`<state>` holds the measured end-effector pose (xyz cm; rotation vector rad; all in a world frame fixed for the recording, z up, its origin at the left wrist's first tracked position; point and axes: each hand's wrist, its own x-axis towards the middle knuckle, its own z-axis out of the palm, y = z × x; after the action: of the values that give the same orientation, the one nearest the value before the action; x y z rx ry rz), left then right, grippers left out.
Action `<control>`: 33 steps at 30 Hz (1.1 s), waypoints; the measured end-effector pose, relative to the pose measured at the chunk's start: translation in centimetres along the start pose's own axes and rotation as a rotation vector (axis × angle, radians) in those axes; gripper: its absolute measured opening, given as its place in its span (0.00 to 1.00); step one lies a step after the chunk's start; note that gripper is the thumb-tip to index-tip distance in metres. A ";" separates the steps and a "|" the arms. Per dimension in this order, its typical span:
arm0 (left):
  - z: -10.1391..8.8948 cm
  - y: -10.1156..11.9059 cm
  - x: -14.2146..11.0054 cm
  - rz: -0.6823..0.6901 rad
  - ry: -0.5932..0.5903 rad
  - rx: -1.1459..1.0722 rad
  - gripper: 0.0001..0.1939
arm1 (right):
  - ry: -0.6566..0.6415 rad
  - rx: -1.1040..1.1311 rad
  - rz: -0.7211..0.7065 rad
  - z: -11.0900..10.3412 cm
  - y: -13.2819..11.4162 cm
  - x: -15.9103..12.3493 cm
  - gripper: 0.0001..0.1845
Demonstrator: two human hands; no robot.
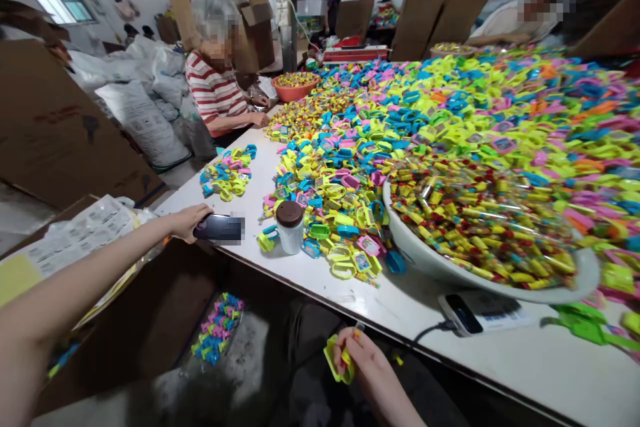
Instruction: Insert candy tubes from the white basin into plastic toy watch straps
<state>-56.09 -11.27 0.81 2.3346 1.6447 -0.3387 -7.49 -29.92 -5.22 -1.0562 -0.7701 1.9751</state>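
On the left, my left hand [189, 221] is closed round the end of a dark smartphone [220, 227] at the table's near edge. My right hand [364, 355] is in front of the table edge, its fingers wrapped round a yellow-green toy watch [332, 359]. A bit of yellow and red shows between those fingers; I cannot make out what it is. Between the hands, a jar with a brown lid [289, 215] stands on the white table [320, 287]. Beyond it spreads a big heap of coloured toy watches [370, 147].
A white basin [430, 267] full of small wrapped candies stands at right, beside a white device with a cable [463, 313]. A smaller watch pile [230, 172] lies at left. A co-worker in a striped shirt [215, 90] sits across. Below is a bag of toys [217, 327].
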 end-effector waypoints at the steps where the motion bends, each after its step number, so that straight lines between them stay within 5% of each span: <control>1: -0.8 0.0 1.2 0.060 -0.018 0.045 0.43 | -0.002 0.008 0.001 -0.2 0.2 0.1 0.22; 8: -3.6 2.2 8.9 0.377 -0.219 0.117 0.41 | 0.110 0.024 -0.031 -1.9 0.8 -0.1 0.20; 15: -2.2 6.1 12.5 0.361 -0.218 -0.105 0.26 | 0.081 0.027 -0.006 -1.9 0.9 -0.1 0.19; 19: -1.2 6.7 10.9 0.194 0.080 -0.233 0.21 | 0.026 0.019 0.016 -1.3 0.7 -0.2 0.19; 22: 0.7 7.5 8.7 -0.117 0.360 -0.651 0.09 | -0.009 0.024 0.041 -1.0 0.9 -0.2 0.20; 26: 4.1 9.8 8.6 -0.443 0.415 -1.052 0.04 | -0.004 0.071 0.063 0.1 1.2 -0.3 0.20; 33: 5.3 11.4 10.9 -0.626 0.766 -1.303 0.10 | -0.031 0.092 0.022 0.7 1.2 -1.6 0.19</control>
<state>-41.98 -7.22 -6.93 0.9271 1.8957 1.2743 -7.89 -32.00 -5.22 -0.9855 -0.6804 2.0299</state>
